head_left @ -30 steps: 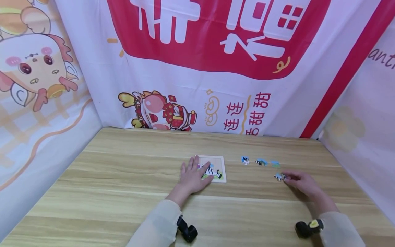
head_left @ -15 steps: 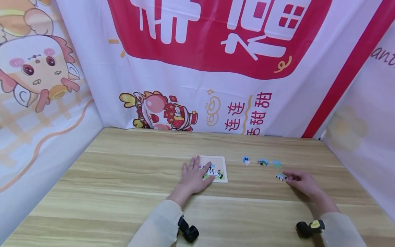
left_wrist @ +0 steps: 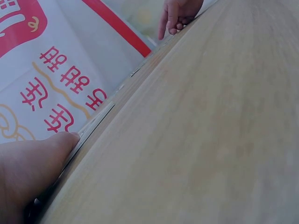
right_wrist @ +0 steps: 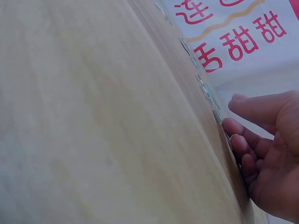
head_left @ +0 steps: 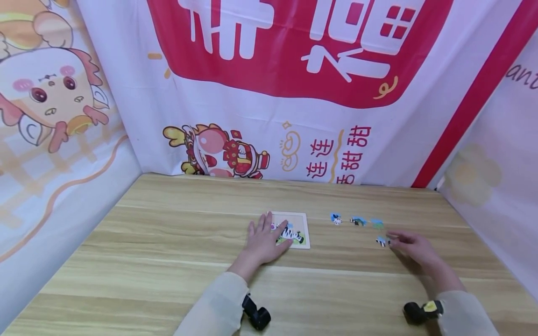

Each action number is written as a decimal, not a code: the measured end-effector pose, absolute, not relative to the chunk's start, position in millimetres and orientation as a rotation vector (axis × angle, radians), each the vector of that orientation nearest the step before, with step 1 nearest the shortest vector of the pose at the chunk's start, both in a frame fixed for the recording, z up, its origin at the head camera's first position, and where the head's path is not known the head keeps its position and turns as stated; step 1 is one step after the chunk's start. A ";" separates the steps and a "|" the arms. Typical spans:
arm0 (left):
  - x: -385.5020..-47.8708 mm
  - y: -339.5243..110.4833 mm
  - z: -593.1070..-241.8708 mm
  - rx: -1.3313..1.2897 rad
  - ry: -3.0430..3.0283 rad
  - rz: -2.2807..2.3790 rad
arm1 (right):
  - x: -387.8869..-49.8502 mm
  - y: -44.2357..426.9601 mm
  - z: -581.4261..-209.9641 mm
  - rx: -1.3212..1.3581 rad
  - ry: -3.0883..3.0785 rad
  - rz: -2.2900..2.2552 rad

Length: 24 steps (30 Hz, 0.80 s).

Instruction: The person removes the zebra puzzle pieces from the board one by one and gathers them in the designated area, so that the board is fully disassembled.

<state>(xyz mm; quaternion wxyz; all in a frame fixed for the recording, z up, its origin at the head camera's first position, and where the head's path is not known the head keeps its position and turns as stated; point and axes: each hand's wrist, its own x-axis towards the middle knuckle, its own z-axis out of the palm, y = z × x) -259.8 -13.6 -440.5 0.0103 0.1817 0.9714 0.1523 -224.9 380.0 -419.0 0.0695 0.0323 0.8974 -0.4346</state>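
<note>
My left hand [head_left: 260, 240] lies flat with spread fingers on a small white-rimmed puzzle tray [head_left: 307, 231]. Part of a zebra picture [head_left: 291, 234] shows inside the tray; the hand covers its left side. My right hand [head_left: 414, 245] rests low over the table at the right, fingertips at a small blue, black and white puzzle piece [head_left: 381, 241]. In the right wrist view the right thumb [right_wrist: 252, 107] stands apart from the loosely curled fingers, and the index fingertip is by the edge of a piece [right_wrist: 217, 115]. Nothing is pinched there.
Three more puzzle pieces lie in a row behind: a zebra-patterned one [head_left: 336, 218], a dark-and-blue one [head_left: 357, 220] and a blue-green one [head_left: 377, 224]. Printed cloths [head_left: 235, 107] rise along the back and sides of the wooden table [head_left: 176, 224].
The right fingers have eased slightly off the nearest puzzle piece, which shows more of itself now. My left hand stays on the tray. The head view has shifted a little.
</note>
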 end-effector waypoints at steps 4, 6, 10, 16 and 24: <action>-260.1 -13.4 -439.6 0.573 3.039 0.479 | -225.2 378.8 -413.9 0.145 2.659 -1.365; -260.3 -13.6 -439.6 0.575 3.041 0.479 | -225.5 377.4 -410.7 0.140 2.663 -1.371; -261.2 -14.4 -440.6 0.575 3.037 0.485 | -224.9 373.5 -404.6 0.086 2.713 -1.357; -262.9 -18.4 -440.5 0.556 3.034 0.559 | -223.5 355.6 -388.8 0.079 2.755 -1.348; -261.1 -27.4 -430.9 0.521 3.014 0.598 | -234.1 313.2 -378.5 -0.024 2.762 -1.433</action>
